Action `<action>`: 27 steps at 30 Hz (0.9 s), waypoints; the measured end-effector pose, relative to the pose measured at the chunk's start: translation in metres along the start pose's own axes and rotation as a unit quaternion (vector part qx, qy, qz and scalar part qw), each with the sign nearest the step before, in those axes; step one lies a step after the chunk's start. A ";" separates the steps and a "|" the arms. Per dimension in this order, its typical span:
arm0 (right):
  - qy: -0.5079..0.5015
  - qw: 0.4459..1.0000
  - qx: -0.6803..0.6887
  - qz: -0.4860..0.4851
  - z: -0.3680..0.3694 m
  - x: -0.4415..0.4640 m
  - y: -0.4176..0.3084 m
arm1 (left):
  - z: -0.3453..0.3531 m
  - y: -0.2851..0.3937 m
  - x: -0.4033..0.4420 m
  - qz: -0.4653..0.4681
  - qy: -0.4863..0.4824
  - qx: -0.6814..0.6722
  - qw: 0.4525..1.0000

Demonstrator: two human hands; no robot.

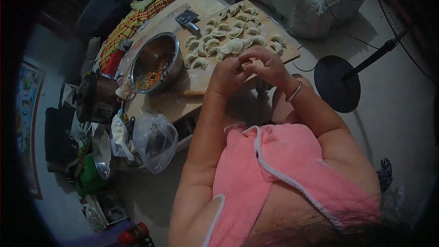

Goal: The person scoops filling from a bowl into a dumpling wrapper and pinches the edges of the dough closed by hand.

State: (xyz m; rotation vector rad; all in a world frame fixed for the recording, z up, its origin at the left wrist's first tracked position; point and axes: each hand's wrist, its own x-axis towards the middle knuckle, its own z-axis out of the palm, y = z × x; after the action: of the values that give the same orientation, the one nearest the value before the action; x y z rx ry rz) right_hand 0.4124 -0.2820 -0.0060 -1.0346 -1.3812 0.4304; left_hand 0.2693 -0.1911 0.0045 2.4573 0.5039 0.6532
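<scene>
- Crescent-shaped, pale dough dumplings (235, 32) lie in loose rows on a light wooden board (290, 54) atop the desk (176, 106); some touch, others lie apart, probably spread out to limit sticking.
- Left hand (227, 75) and right hand (266, 67) meet at the board's near edge, beside the dumplings. Each grip has its fingers curled inward, tips close together; I cannot tell what, if anything, they pinch.
- Round, shiny steel bowl (157, 48) stands left of the dumplings, presumably within easy reach. Orange-brown chopped mixture (155, 77) lies low inside, leaving much of the wall bare.
- Flat, grey metal scraper-like tool (187, 18) lies beyond the bowl, seemingly kept aside.
- Clear, crumpled plastic bag (155, 142) hangs at the desk's near-left side; its contents are unclear.
</scene>
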 end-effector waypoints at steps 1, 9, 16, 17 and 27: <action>0.000 1.000 0.000 0.001 0.001 0.000 0.001 | 0.001 0.000 0.000 0.000 -0.001 0.000 1.000; 0.004 1.000 0.011 0.009 0.006 -0.004 0.014 | 0.015 -0.023 0.002 0.019 -0.013 -0.113 0.993; 0.034 0.998 -0.033 0.032 0.007 -0.007 0.009 | 0.007 -0.005 0.000 -0.010 -0.040 -0.079 0.996; 0.019 0.999 -0.004 0.033 0.005 -0.006 0.012 | 0.006 -0.002 0.000 -0.028 -0.030 -0.088 0.995; -0.012 0.864 0.422 0.274 0.010 -0.019 0.012 | -0.003 -0.004 0.006 0.112 0.137 0.055 0.983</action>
State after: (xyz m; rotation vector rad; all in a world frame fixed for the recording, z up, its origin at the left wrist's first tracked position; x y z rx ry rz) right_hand 0.4026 -0.2871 -0.0281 -0.6465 -0.7324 1.3387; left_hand 0.2720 -0.1838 0.0065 2.5632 0.3773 1.0931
